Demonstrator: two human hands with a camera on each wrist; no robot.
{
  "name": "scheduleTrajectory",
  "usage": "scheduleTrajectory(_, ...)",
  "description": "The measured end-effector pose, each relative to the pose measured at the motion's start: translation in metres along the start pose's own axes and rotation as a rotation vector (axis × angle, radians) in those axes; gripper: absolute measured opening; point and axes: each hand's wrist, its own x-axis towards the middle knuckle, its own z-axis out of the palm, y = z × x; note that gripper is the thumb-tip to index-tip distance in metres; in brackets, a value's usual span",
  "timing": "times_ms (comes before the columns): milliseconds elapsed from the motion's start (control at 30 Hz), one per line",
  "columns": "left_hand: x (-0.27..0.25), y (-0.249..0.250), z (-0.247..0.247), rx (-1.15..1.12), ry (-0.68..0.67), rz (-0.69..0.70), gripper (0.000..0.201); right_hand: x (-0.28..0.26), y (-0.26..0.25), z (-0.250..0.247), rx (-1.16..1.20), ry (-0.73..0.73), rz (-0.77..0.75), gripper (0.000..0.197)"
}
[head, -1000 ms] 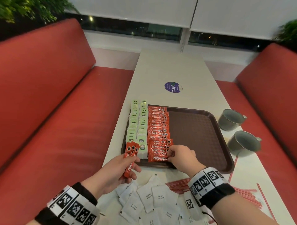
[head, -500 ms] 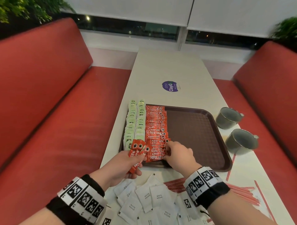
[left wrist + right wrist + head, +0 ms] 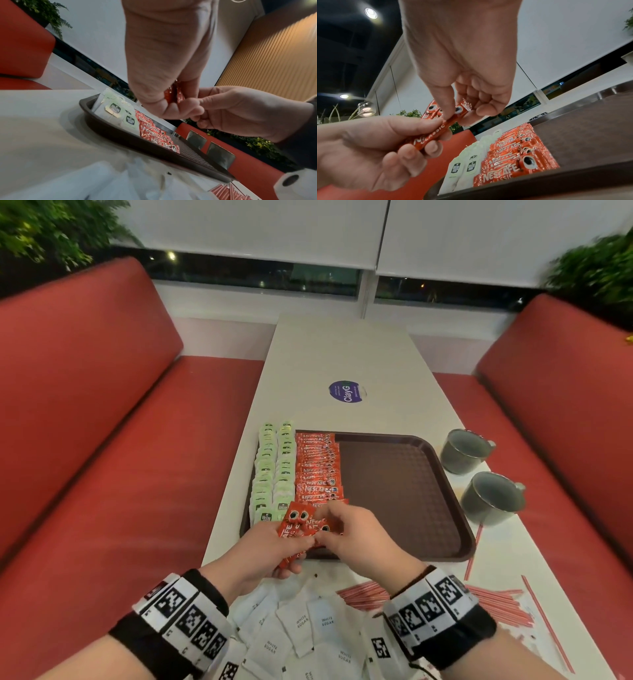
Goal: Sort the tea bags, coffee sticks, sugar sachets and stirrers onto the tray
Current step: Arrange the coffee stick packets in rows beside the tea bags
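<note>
At the bottom of the head view, sugar sachets [image 3: 301, 631] and stirrers [image 3: 493, 602] lie loose on the table [image 3: 342, 350]. Above them at centre, the left hand [image 3: 263, 549] grips a few coffee sticks [image 3: 294, 529] while the right hand [image 3: 356, 537] pinches one stick's end. Pulling it could drag the others loose onto the coffee row [image 3: 317, 470] on the tray [image 3: 404, 494] beyond.
</note>
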Motion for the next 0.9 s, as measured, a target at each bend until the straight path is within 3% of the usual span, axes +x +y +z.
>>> scheduleTrajectory(167,-0.003,0.002,-0.002,-0.054,-0.003,0.009,0.012,-0.001,0.009,-0.006,0.07,0.038,0.079,0.013)
scheduleTrajectory(367,-0.004,-0.001,-0.007,-0.088,0.104,0.041,0.016,-0.003,0.014,-0.012,0.15,-0.042,0.129,0.02)
scheduleTrajectory(500,-0.001,-0.004,-0.016,-0.16,0.202,0.022,0.015,0.0,0.023,-0.012,0.118,0.002,0.205,0.018)
scheduleTrajectory(700,-0.004,-0.01,-0.026,-0.224,0.148,-0.09,0.009,0.011,0.038,-0.004,-0.068,-0.097,0.284,0.022)
scheduleTrajectory(900,-0.007,-0.015,-0.024,-0.224,0.138,-0.063,0.012,0.025,0.036,0.016,-0.302,-0.165,0.343,0.017)
